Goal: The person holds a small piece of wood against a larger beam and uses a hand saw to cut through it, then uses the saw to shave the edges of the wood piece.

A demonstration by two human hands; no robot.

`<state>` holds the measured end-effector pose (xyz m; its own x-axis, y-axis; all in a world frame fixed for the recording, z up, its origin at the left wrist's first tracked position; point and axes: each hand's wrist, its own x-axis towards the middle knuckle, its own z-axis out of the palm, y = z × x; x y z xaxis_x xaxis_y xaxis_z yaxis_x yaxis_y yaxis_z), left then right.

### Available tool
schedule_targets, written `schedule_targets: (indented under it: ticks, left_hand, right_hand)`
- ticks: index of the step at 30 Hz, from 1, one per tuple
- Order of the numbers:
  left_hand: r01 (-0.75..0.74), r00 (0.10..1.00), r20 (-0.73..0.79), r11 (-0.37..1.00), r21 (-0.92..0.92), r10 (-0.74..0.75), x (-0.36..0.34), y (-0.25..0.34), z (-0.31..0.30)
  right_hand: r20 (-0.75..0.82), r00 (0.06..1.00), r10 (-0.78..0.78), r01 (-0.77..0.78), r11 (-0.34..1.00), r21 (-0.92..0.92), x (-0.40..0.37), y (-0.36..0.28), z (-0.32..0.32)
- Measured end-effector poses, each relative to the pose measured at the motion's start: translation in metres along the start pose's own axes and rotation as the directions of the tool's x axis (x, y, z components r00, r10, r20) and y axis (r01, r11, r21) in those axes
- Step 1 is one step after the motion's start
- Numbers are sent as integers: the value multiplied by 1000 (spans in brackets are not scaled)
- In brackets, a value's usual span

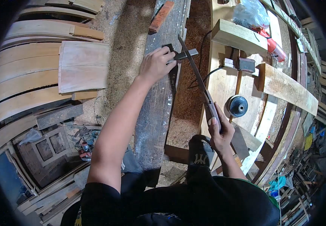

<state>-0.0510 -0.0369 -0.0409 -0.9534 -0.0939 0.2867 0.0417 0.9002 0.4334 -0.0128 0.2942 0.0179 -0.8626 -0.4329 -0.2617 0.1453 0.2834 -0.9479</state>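
The long plank runs away from the person. A short block lies on its far end. Nearer, the left hand holds a stone at the plank's right edge. A curved board lies left of the plank. To the plank's right, the right hand grips a knife whose blade crosses the stone. A round pad sits further right.
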Motion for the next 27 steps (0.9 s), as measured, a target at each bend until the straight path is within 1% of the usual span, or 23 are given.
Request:
schedule_targets:
  ticks: [2,6,9,15,21,23,24,26,27]
  left_hand:
    - [5,1000,7,1000,8,-5,1,3,-3]
    - [18,1000,21,1000,24,-19,1,4,-3]
    - [24,999,24,999,27,-25,1,4,-4]
    - [25,999,20,999,21,-25,1,4,-3]
    - [55,998,0,998,18,-55,3,12,-1]
    - [70,998,-3,997,19,-70,3,12,0]
    - [61,998,-20,998,-2,-61,3,12,1]
    - [52,998,-33,998,-23,-52,0,12,3]
    - [53,997,-47,998,-29,-54,0,13,4]
  right_hand:
    - [-12,999,-47,47,999,-26,1,1,1]
    - [-13,998,-54,54,998,-24,0,2,0]
    - [-8,1000,-27,27,999,-28,0,1,0]
    - [-12,998,-60,59,996,-66,1,6,1]
    - [-12,1000,21,-21,998,-62,-1,11,5]
    - [-13,982,-189,185,972,-143,-2,28,8]
    - [-12,982,-189,185,973,-140,-2,24,8]
    - [-17,997,-79,78,993,-94,-4,12,8]
    - [-18,997,-80,78,993,-92,-4,11,10]
